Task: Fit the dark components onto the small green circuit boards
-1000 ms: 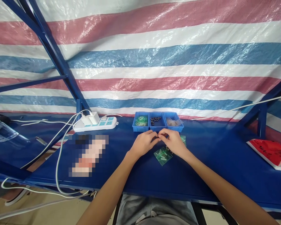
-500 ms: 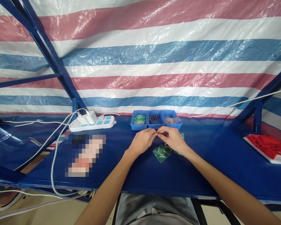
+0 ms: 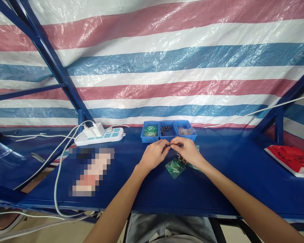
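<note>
- Fingertips of the left hand (image 3: 154, 154) and right hand (image 3: 188, 151) pinch together on a tiny dark part (image 3: 170, 145), too small to identify.
- It is held above the blue table (image 3: 218, 182), just in front of the three-compartment blue tray (image 3: 168, 131).
- Green packets (image 3: 175, 167) lie beneath the right hand.

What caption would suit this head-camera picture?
Both hands, left hand and right hand, pinch a tiny part before three blue bins.

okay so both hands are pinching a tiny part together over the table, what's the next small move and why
Probably press the two fingertip-held pieces together until seated. The left hand and right hand meet at a small dark part, just in front of the blue trays, with green bags lying beneath.
</note>
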{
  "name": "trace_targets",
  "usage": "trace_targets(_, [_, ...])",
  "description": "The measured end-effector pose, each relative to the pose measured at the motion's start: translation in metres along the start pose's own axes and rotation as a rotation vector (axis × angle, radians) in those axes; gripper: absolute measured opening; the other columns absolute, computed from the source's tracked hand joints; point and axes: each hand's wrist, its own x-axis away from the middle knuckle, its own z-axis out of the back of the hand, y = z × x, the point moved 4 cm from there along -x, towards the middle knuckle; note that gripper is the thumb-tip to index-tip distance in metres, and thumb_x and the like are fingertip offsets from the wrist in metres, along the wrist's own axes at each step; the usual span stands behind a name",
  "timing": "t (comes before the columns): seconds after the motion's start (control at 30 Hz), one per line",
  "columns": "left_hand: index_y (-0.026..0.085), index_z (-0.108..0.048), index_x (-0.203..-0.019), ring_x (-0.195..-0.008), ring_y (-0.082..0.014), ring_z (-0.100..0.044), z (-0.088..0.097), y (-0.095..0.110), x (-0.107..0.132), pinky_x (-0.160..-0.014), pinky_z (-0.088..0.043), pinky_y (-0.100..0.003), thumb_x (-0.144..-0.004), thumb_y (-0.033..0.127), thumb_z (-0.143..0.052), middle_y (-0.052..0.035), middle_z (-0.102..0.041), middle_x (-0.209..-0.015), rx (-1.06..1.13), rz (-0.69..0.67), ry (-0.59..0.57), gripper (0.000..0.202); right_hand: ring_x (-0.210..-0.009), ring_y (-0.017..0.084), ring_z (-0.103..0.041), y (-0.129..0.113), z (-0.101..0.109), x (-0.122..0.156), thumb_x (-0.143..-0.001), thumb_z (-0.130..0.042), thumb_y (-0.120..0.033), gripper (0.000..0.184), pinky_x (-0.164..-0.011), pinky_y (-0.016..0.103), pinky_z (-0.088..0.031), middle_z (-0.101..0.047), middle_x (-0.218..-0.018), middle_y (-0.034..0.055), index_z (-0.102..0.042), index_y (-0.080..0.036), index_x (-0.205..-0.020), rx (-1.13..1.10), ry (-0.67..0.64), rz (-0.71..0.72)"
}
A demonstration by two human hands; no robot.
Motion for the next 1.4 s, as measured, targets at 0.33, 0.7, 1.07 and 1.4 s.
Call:
trace_targets(0.33, [0.022, -0.059, -0.097, -0.079, -0.0156, -0.064, -0.0052, -0.0008, 0.0006, -0.064, -0.041, -0.025, -0.103, 0.031, -0.041, -0.0008, -0.068, -0.095, -0.027, -0.010, 0.008, 0.021, -0.084, 0.022, -0.067, -0.0020, -0.0002, 0.0016, -0.087, -0.061, -0.032, 0.015, -0.076, 0.034, -0.048, -0.074, -0.087, 0.0036, -0.072, -0.021, -0.086, -0.021, -0.060, -0.049])
trace_targets(0.7, [0.025, -0.060, -0.113, -0.077, -0.0143, -0.063, 0.0003, -0.0001, -0.0004, -0.065, -0.045, -0.025, -0.100, 0.031, -0.050, -0.0007, -0.067, -0.101, -0.007, -0.012, 0.079, 0.018, -0.075, 0.021, -0.063, -0.0039, -0.0003, 0.0011, -0.092, -0.054, -0.037, 0.023, -0.068, 0.032, -0.046, -0.071, -0.080, 0.0033, -0.070, -0.021, -0.085, 0.045, -0.050, -0.037])
trace_targets(1.07, [0.024, -0.062, -0.113, -0.092, -0.0174, -0.067, 0.0002, 0.0019, -0.0021, -0.078, -0.052, -0.028, -0.104, 0.030, -0.041, -0.0031, -0.067, -0.108, 0.014, -0.054, 0.075, 0.023, -0.068, 0.018, -0.060, -0.0016, 0.0014, 0.0013, -0.096, -0.048, -0.033, 0.026, -0.061, 0.029, -0.039, -0.068, -0.077, 0.0023, -0.067, -0.020, -0.084, 0.142, -0.052, 0.023])
trace_targets(1.4, [0.022, -0.062, -0.119, -0.095, -0.0184, -0.067, -0.0012, -0.0003, -0.0013, -0.078, -0.052, -0.027, -0.107, 0.032, -0.033, -0.0063, -0.068, -0.110, -0.035, -0.056, 0.055, 0.033, -0.065, 0.017, -0.055, -0.0050, -0.0057, 0.0035, -0.096, -0.051, -0.029, 0.024, -0.062, 0.029, -0.038, -0.063, -0.075, 0.0011, -0.062, -0.021, -0.077, 0.254, -0.017, 0.156])
